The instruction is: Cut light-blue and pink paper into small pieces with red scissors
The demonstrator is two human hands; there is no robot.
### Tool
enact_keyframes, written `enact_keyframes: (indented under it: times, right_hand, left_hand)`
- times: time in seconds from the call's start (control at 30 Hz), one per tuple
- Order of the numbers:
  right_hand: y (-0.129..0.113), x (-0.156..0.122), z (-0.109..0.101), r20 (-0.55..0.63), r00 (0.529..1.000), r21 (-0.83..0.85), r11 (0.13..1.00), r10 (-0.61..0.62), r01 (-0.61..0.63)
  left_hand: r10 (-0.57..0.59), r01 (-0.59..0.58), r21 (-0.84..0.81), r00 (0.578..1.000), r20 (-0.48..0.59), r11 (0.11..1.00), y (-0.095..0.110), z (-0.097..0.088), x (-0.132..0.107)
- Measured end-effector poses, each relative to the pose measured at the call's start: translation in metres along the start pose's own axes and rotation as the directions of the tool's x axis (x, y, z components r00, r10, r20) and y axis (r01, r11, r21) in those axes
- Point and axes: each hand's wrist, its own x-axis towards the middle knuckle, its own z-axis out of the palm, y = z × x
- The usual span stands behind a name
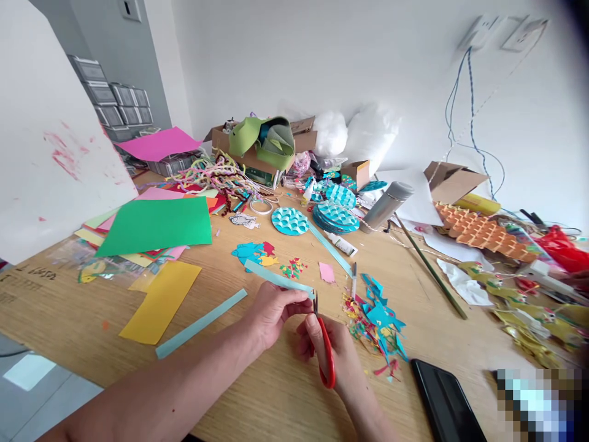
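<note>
My left hand (pixel 272 310) pinches a light blue paper strip (pixel 276 278) near its right end. In my right hand (pixel 327 344) is a pair of red-handled scissors (pixel 329 362), with the blades pointing up at that end of the strip. Whether the blades touch the paper I cannot tell. Another light blue strip (pixel 202 323) lies on the table left of my left forearm. Beyond my hands lie blue, red and yellow paper fish (pixel 251 253) and a small heap of coloured paper bits (pixel 294 267). Blue paper scraps (pixel 383 314) lie right of the scissors.
Green paper (pixel 156 227) and yellow paper (pixel 161 304) lie at the left. Patterned blue discs (pixel 335 218), a glue bottle (pixel 342 244) and a silver flask (pixel 388 205) stand or lie farther back. A black phone (pixel 446 402) is at the front right, near a long green stick (pixel 432 270).
</note>
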Motion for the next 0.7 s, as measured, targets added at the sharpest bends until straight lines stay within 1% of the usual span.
enact_keyframes:
  times: [0.2, 0.37, 0.5, 0.7]
  right_hand:
    - [0.0027, -0.0013, 0.0004, -0.009, 0.997, 0.101, 0.992, 0.076, -0.075]
    - [0.0042, -0.0007, 0.0011, -0.024, 0.995, 0.074, 0.993, 0.092, -0.090]
    - [0.0059, 0.0009, 0.0015, -0.041, 0.995, 0.039, 0.995, 0.089, -0.088]
    - [0.0063, 0.0012, 0.0009, -0.041, 0.995, 0.031, 0.995, 0.092, -0.090]
  left_hand:
    - [0.023, -0.022, 0.037, 1.000, -0.017, 0.999, 0.0017, 0.0006, 0.0003]
    - [0.025, -0.025, 0.030, 1.000, 0.004, 0.999, -0.0002, -0.0011, 0.0008]
    - [0.020, -0.020, 0.022, 1.000, 0.000, 1.000, -0.0006, -0.0012, 0.0013]
    - [0.013, -0.013, 0.009, 1.000, 0.010, 1.000, -0.0004, -0.0009, 0.0015]
